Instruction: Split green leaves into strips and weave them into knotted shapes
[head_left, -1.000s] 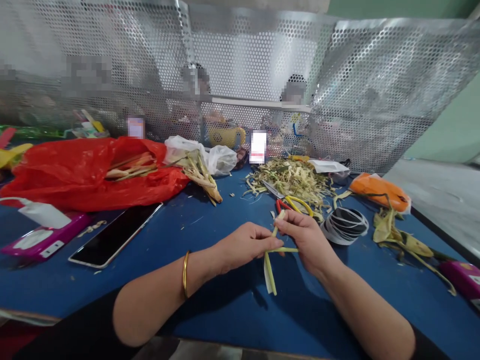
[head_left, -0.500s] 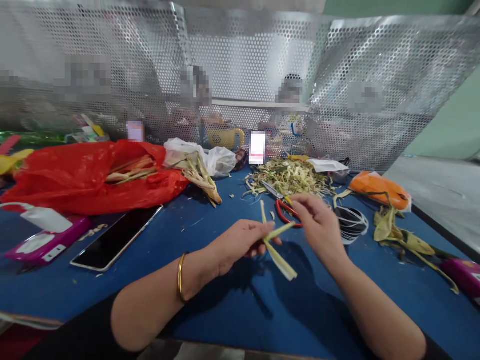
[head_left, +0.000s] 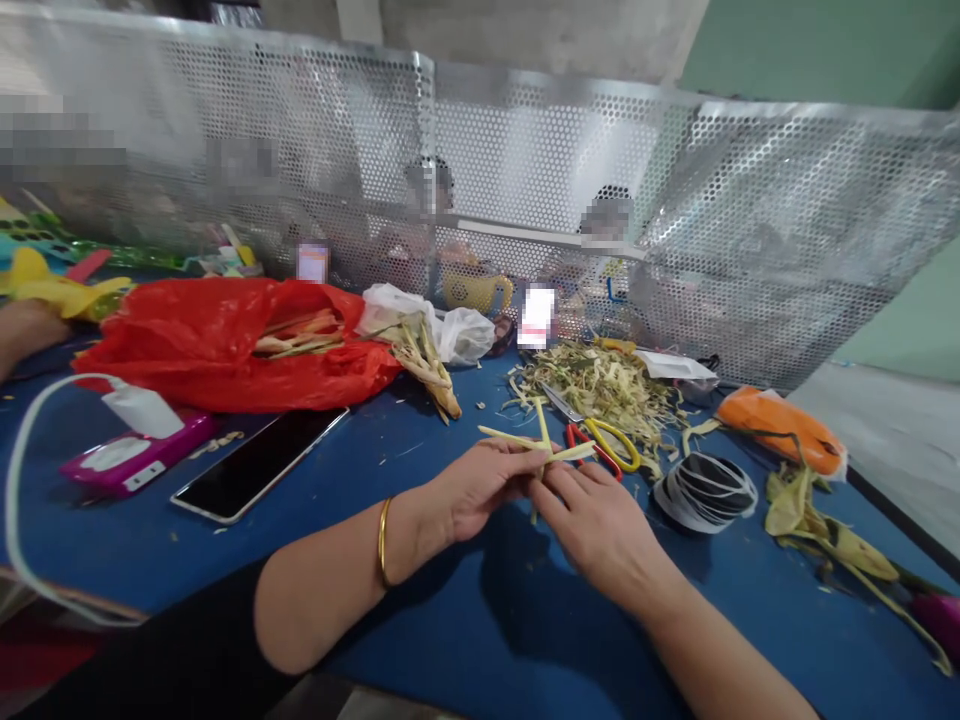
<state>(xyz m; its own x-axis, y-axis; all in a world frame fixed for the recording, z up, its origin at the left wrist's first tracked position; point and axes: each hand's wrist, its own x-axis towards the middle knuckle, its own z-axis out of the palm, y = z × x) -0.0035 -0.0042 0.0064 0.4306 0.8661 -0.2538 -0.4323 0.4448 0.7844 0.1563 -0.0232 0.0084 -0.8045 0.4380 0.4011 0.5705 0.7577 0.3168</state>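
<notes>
So our blue table (head_left: 450,600) has a red plastic bag (head_left: 187,350) on the left, with a black-screened phone (head_left: 259,465) and a purple power strip (head_left: 142,455) just nearer to us. Far side, right of the middle, we've got a messy heap of plant shreds (head_left: 600,385) with scissors (head_left: 592,430) at its near edge. Over on the right there's an orange packet (head_left: 780,430), a wire-wrapped black spool (head_left: 705,492) and some dried leaves (head_left: 817,530).

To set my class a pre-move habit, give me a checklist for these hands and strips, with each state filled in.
1. Left hand holding the pale strips: ok.
2. Right hand at the strips: ok, fingers beside the left hand's.
3. Strips secured where they cross: cannot tell, fingers hide part.
4. Scissors out of the hands: ok, lying by the shreds.
5. Table free of scraps: not ok, shreds are heaped beyond the hands.
</notes>
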